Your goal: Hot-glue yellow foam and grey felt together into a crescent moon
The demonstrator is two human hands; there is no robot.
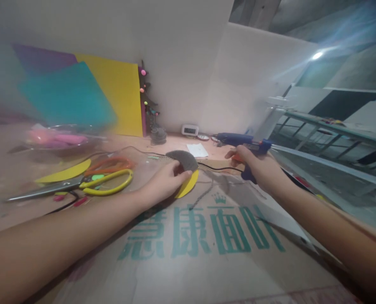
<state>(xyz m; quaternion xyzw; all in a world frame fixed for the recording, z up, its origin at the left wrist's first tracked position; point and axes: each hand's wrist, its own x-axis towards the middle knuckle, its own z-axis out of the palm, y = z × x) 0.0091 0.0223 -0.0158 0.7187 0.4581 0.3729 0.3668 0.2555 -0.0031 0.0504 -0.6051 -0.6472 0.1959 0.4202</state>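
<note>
My left hand [172, 179] pinches a round piece made of a grey felt-like crescent [184, 158] and a yellow part [187, 185]; its fingers partly cover where the two meet. In my right hand [249, 162] is a blue hot glue gun [235, 138], its nozzle pointing left above the table and a long clear glue stick [327, 162] sticking out behind. A black cord [219, 167] runs from the gun's handle toward the grey crescent. Yellow-handled scissors [107, 183] lie left of my left hand, beside orange handles [110, 164] and a yellow paper piece [66, 173].
Printed cardboard [207, 270] covers the front of the table, with a grey fuzzy strip [202, 194] on it. A clear bowl [59, 137] of pink pieces stands left. Coloured sheets [118, 97], a small digital clock [190, 129] and a decorated twig [145, 90] stand at the back.
</note>
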